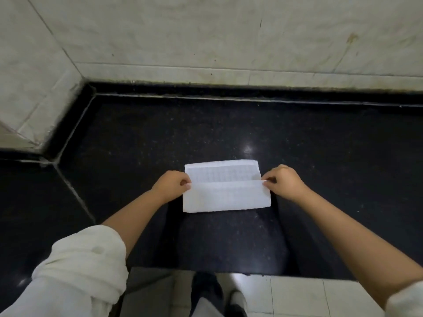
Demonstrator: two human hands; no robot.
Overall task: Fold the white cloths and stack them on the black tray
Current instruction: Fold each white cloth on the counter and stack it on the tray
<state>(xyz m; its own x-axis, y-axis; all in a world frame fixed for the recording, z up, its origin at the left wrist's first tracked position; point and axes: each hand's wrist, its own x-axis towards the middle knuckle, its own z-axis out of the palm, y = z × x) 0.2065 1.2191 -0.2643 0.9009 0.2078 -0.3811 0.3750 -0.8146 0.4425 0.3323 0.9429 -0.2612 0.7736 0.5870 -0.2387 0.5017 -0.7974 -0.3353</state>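
Black stone tabletop against a pale tiled wall. White cloth [225, 186] lies centred, long axis left–right — left hand [170, 183] and right hand [282, 180] each pinch one end of its folded-over edge.

The person wears a loose off-white top whose left sleeve [80, 266], at about seven o'clock, is rolled into a thick, creased cuff below the elbow, leaving the forearm and left hand [170, 183] bare. The right sleeve [406, 298], at about four o'clock, shows only as a pale cuff edge at the frame's corner, with the forearm and right hand [283, 180] bare beyond it. At six o'clock are dark trousers [206, 291] and a dark shoe [237, 303] with a light patch.
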